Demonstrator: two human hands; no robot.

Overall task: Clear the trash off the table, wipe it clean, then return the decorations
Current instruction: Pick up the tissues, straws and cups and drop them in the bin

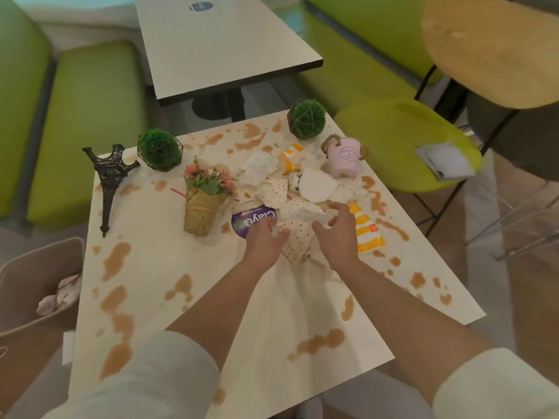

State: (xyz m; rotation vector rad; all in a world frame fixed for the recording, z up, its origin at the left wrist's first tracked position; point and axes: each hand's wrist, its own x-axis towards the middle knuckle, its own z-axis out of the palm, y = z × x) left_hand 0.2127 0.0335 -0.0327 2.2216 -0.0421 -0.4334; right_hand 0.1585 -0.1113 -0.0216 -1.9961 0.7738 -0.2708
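Observation:
A white table [169,267] stained with brown spills carries a heap of trash in its middle: polka-dot paper wrappers [298,237], crumpled napkins [258,166], a white cup [317,184], striped yellow cups [367,229] and a purple packet [249,220]. My left hand [263,241] and my right hand [338,234] curl around the polka-dot wrapper from either side. Decorations stand around: a black Eiffel tower model [110,179], two green ball plants [158,148] [307,117], a flower bouquet [205,195] and a pink bucket [344,157].
A beige bin [33,282] with some trash stands at the left of the table. A green stool [393,140] with a folded grey cloth [444,160] sits at the right. Another table [217,46] and green benches [87,122] lie beyond.

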